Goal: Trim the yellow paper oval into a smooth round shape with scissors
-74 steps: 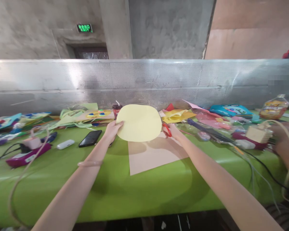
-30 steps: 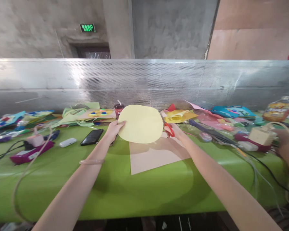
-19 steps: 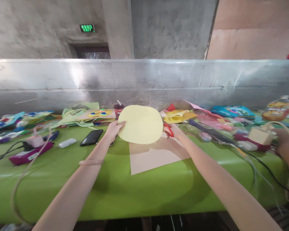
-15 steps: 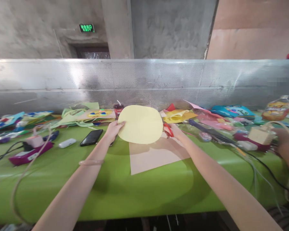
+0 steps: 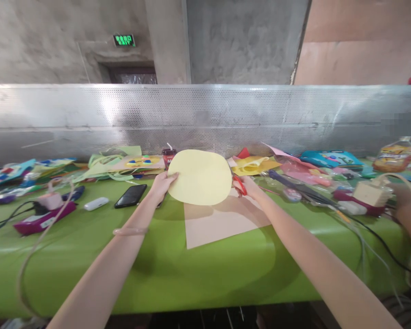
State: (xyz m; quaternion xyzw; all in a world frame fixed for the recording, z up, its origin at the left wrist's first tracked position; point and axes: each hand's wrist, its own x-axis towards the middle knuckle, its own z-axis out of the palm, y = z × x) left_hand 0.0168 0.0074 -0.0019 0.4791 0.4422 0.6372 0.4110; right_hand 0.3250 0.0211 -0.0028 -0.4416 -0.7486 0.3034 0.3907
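A rounded sheet of pale yellow paper is held up over the table, its left edge pinched by my left hand. My right hand is closed around red-handled scissors at the paper's right edge. The scissor blades are mostly hidden, so I cannot tell whether they touch the paper. Below the yellow piece, a pale pinkish sheet lies flat on the green tabletop. A clear bangle circles my left wrist.
Left of my left hand lie a black phone, a white oval object and a purple power strip with cables. Behind are a dark red cup with a straw and yellow paper scraps. A bottle stands far right, near another person's arm.
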